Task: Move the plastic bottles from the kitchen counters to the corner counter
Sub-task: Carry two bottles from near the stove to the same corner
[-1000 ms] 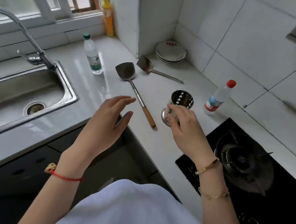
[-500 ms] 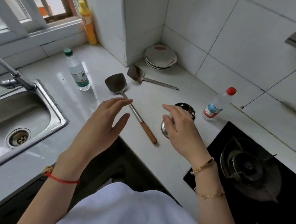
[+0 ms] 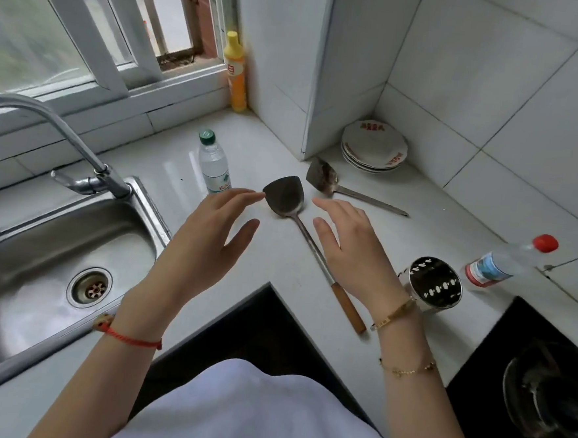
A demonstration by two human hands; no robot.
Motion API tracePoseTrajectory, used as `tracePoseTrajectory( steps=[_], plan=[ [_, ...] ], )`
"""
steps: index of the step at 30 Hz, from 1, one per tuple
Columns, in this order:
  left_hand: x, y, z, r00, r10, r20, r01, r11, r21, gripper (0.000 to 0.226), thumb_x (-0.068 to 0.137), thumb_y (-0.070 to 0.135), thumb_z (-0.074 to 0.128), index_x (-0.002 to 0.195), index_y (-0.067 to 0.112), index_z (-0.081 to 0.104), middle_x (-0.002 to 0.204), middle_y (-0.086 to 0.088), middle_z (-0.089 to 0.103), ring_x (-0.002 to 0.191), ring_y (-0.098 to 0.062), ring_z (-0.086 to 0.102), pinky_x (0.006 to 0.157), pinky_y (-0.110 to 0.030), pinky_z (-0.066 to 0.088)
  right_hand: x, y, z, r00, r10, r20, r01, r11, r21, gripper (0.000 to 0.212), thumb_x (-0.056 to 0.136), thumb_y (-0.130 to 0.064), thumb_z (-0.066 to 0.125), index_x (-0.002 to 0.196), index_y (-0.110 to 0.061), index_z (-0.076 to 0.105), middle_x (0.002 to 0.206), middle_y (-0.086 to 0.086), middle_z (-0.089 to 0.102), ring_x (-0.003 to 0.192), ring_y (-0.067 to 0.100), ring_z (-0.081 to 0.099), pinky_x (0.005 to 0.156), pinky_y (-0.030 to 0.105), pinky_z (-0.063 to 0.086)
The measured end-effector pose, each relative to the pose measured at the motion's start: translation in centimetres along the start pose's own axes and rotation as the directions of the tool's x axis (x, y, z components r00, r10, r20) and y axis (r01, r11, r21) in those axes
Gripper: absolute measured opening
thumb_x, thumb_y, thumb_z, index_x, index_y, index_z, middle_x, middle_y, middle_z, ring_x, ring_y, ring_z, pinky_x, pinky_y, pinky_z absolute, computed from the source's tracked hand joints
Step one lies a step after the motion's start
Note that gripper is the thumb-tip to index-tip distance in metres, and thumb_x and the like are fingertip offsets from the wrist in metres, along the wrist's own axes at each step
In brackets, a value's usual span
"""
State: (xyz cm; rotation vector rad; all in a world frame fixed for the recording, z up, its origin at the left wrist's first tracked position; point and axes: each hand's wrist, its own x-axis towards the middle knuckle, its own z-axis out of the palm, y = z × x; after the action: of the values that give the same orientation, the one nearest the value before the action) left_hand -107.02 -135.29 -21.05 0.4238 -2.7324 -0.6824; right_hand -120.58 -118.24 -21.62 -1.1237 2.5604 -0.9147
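Observation:
A clear bottle with a green cap [image 3: 214, 163] stands upright on the white counter [image 3: 278, 259], right of the sink. A clear bottle with a red cap [image 3: 507, 263] stands by the right wall, next to the hob. A yellow bottle [image 3: 235, 73] stands in the far nook under the window. My left hand [image 3: 207, 244] hovers open, its fingertips just below the green-capped bottle. My right hand [image 3: 350, 247] hovers open over the spatula's shaft, holding nothing.
A steel spatula [image 3: 288, 201] with a wooden handle lies between my hands; a second one [image 3: 331, 184] lies behind it. Stacked plates [image 3: 374, 145] fill the corner. A perforated steel holder [image 3: 433, 283] stands right of my wrist. Sink [image 3: 55, 260] and tap [image 3: 47, 130] left, black hob [image 3: 543, 380] right.
My right hand has left the steel holder and moved left over the spatula. My left hand has reached forward toward the green-capped bottle. The view has swung so that more of the sink shows.

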Motion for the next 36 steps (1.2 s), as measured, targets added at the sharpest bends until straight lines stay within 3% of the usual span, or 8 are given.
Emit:
tracePoseTrajectory(
  steps=[8, 13, 20, 24, 29, 36],
  plan=[
    [6.8, -7.2, -0.5, 0.998, -0.034, -0.053, 0.037, 0.998, 0.052, 0.041, 0.093, 0.024, 0.054, 0.133, 0.019, 0.051, 0.135, -0.003, 0.054, 0.123, -0.023, 0.05, 0.101, -0.032, 0.04, 5.1, -1.6, 1.3, 1.0, 0.0, 0.002, 0.0, 1.0, 0.0, 0.036, 0.099, -0.028, 0.037, 0.132, -0.02, 0.048, 0.133, -0.003, 0.053, 0.124, 0.017, 0.043, 0.105, 0.03, 0.035],
    [12.0, -11.1, -0.2, 0.979, -0.184, -0.089, 0.192, 0.978, 0.081, 0.042, 0.089, 0.015, 0.055, 0.131, 0.012, 0.053, 0.13, -0.013, 0.055, 0.12, -0.035, 0.046, 0.098, -0.048, 0.041, 7.7, -2.1, 1.8, 1.0, 0.015, 0.011, -0.015, 1.0, -0.01, 0.037, 0.099, -0.029, 0.035, 0.133, -0.02, 0.047, 0.134, -0.002, 0.052, 0.125, 0.018, 0.042, 0.107, 0.034, 0.036],
    [16.6, -14.9, 1.3, 0.955, -0.297, -0.015, 0.295, 0.938, 0.18, 0.046, 0.089, 0.013, 0.053, 0.134, 0.011, 0.049, 0.136, -0.013, 0.05, 0.124, -0.038, 0.038, 0.1, -0.049, 0.039, 10.4, -2.5, 3.2, 0.999, 0.04, 0.028, -0.039, 0.999, -0.03, 0.037, 0.1, -0.031, 0.034, 0.133, -0.022, 0.047, 0.135, -0.005, 0.051, 0.126, 0.015, 0.041, 0.105, 0.028, 0.034],
    [17.6, -16.3, 2.3, 0.932, -0.36, 0.041, 0.35, 0.923, 0.158, 0.049, 0.087, 0.0, 0.048, 0.135, 0.011, 0.046, 0.129, -0.018, 0.05, 0.118, -0.04, 0.041, 0.089, -0.046, 0.043, 11.4, -2.4, 3.8, 0.998, 0.059, 0.035, -0.058, 0.998, -0.038, 0.038, 0.1, -0.032, 0.033, 0.134, -0.023, 0.046, 0.135, -0.006, 0.051, 0.127, 0.012, 0.039, 0.105, 0.028, 0.035],
    [18.3, -17.2, 2.3, 0.942, -0.333, 0.039, 0.329, 0.941, 0.085, 0.034, 0.081, -0.005, 0.051, 0.114, 0.006, 0.056, 0.109, -0.021, 0.054, 0.101, -0.039, 0.051, 0.073, -0.038, 0.04, 11.8, -2.3, 4.3, 0.996, 0.079, 0.039, -0.077, 0.996, -0.043, 0.038, 0.1, -0.032, 0.033, 0.134, -0.023, 0.046, 0.135, -0.006, 0.051, 0.127, 0.012, 0.039, 0.106, 0.029, 0.035],
    [16.6, -15.4, 2.3, 0.965, -0.26, 0.01, 0.26, 0.965, 0.004, 0.03, 0.073, 0.001, 0.069, 0.1, 0.009, 0.062, 0.102, -0.012, 0.056, 0.088, -0.029, 0.051, 0.067, -0.031, 0.039, 10.9, -1.9, 3.9, 0.994, 0.105, 0.02, -0.104, 0.993, -0.046, 0.037, 0.1, -0.032, 0.033, 0.133, -0.023, 0.046, 0.134, -0.006, 0.051, 0.125, 0.014, 0.041, 0.107, 0.034, 0.038]
  ],
)
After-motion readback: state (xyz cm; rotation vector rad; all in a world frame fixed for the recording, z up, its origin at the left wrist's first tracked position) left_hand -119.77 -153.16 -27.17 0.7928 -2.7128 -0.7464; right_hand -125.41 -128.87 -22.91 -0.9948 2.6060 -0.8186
